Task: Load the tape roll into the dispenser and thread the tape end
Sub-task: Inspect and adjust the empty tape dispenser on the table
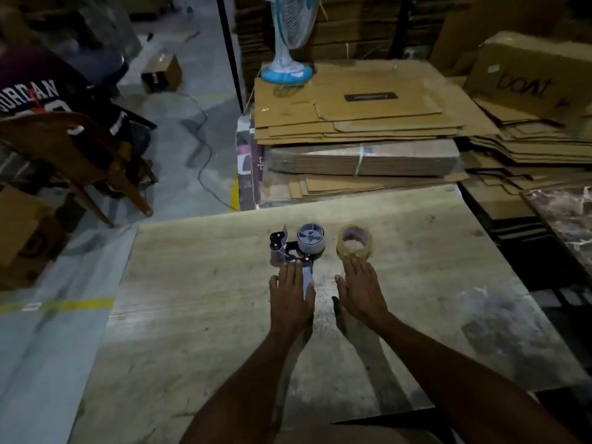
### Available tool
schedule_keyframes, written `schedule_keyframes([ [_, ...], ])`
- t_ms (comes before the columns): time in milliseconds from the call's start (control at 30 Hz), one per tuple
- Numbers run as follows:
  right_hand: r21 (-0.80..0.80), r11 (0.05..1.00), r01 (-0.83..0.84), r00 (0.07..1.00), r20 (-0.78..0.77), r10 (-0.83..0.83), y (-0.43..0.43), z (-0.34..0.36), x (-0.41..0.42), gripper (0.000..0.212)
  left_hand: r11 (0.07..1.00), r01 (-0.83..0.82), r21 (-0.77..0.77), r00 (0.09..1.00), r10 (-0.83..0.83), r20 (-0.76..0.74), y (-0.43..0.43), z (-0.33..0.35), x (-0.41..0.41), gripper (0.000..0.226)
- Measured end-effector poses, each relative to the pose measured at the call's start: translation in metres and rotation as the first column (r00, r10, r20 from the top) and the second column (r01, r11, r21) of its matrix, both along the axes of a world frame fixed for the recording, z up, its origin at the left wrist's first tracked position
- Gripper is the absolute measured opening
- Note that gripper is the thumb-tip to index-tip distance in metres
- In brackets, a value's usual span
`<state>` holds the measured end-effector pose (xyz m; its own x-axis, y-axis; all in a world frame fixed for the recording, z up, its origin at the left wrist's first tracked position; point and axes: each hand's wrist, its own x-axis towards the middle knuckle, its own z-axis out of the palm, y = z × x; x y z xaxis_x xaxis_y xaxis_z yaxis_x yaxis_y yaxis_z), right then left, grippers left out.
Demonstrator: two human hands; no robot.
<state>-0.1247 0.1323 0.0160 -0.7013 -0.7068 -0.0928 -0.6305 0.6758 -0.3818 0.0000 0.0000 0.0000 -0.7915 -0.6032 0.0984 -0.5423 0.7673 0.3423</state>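
A hand-held tape dispenser [296, 248] lies on its side on the wooden table [198, 283], its empty grey spool hub [310, 238] facing up. To the right of the hub lies a clear tape roll [354, 242], flat and apart from the dispenser. My left hand [291, 296] rests flat, palm down, over the dispenser's handle, fingers pointing at the metal blade end. My right hand [360, 288] lies flat on the table just in front of the tape roll, its fingertips nearly touching the roll. Neither hand grips anything.
Stacks of flattened cardboard [362, 123] rise behind the table, with a blue-and-white standing fan [288, 40] on them and a printed box [528, 75] at the right. To the left are a wooden chair [73, 155], a person in a dark jersey, and a floor cable [205, 149].
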Motion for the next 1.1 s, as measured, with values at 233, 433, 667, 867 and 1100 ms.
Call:
schedule_keyframes([
  [233,-0.047,0.998,0.042,0.996,-0.071,-0.046,-0.009,0.002,-0.005,0.059,0.997,0.054,0.053,0.996,-0.057,0.063,-0.004,-0.007,-0.002,0.069],
  [433,-0.021,1.000,-0.017,0.998,-0.068,0.016,-0.006,-0.006,-0.019,0.060,0.994,0.101,0.037,0.988,-0.104,0.117,-0.008,-0.016,-0.012,0.082],
  [667,-0.026,0.992,-0.121,0.990,-0.073,0.119,-0.008,-0.017,-0.033,0.054,0.983,0.173,0.056,0.961,-0.181,0.207,-0.015,-0.011,-0.015,0.080],
  [867,-0.074,0.985,-0.159,0.986,-0.067,0.154,-0.011,-0.020,-0.038,0.052,0.966,0.252,0.052,0.945,-0.258,0.202,-0.048,-0.001,0.000,0.088],
  [1100,-0.065,0.982,-0.175,0.983,-0.073,0.170,-0.022,-0.017,-0.029,0.053,0.939,0.345,0.014,0.934,-0.345,0.094,-0.083,-0.005,0.024,0.081],
])
